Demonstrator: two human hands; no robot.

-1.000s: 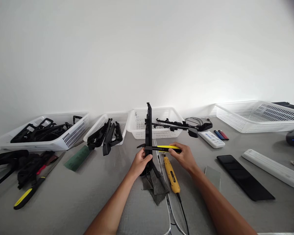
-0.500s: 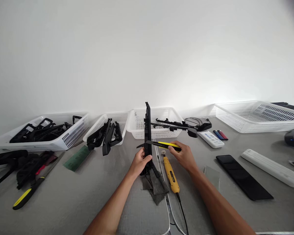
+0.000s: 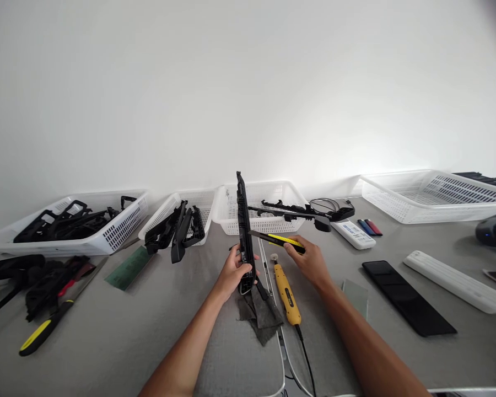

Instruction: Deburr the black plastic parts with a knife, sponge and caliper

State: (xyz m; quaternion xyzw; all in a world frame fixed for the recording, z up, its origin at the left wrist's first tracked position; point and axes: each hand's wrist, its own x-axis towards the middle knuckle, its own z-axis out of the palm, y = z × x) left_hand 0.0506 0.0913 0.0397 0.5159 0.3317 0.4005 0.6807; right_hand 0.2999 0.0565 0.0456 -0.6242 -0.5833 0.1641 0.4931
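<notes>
A long black plastic part (image 3: 244,220) stands nearly upright, gripped near its lower end by my left hand (image 3: 232,271). My right hand (image 3: 309,258) is closed around a yellow and black utility knife (image 3: 287,242). The knife's blade points left, its tip at or very near the part's right edge; I cannot tell if they touch. Below the part lies a dark grey cloth (image 3: 262,317). Just right of the cloth is a yellow corded rotary tool (image 3: 287,292), beneath my right hand.
Black parts lie in white baskets (image 3: 126,220) at the back left and centre; another basket (image 3: 397,207) stands back right. A yellow-black file (image 3: 41,333) and green sheet (image 3: 128,268) lie left. On the right are a black phone-like slab (image 3: 407,298) and a white bar (image 3: 454,281).
My left hand has turned the black part, so its ribbed, hollow side now shows, and its top has shifted left. The knife has moved slightly up and left along it.
</notes>
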